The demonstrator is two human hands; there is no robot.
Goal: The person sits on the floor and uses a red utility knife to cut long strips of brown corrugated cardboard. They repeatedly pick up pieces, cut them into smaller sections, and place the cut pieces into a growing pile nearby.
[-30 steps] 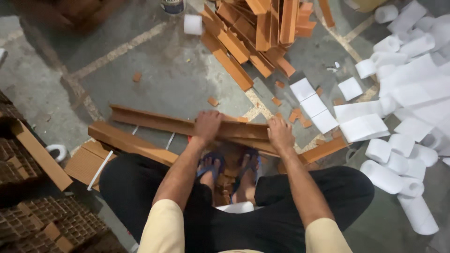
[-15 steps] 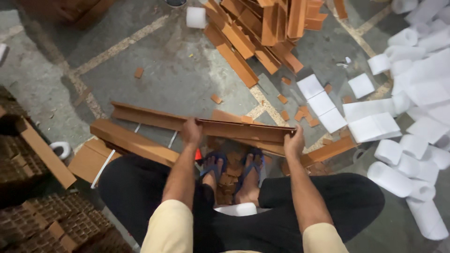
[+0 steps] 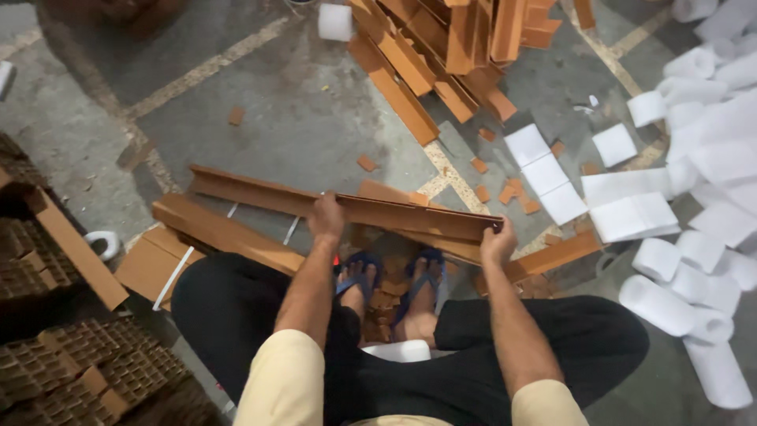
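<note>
I sit on a low white stool with my feet in blue sandals on the concrete floor. A long brown cardboard angle strip (image 3: 260, 193) lies across in front of my knees. My left hand (image 3: 326, 218) grips it near its middle. My right hand (image 3: 497, 241) is closed on its right end. Under the strip lie more brown cardboard pieces: a flat bar (image 3: 213, 229) to the left and another strip (image 3: 556, 256) running off to the right.
A heap of brown cardboard angle pieces (image 3: 449, 47) lies ahead. White foam blocks (image 3: 544, 173) and foam rolls (image 3: 694, 292) fill the right side. Honeycomb cardboard stacks (image 3: 55, 363) stand at my left, with a tape roll (image 3: 102, 243) beside them. Small brown offcuts dot the floor.
My hands slid apart along the strip: the right one went out to its right end, the left stayed near the middle. The strip now sits a little nearer my knees.
</note>
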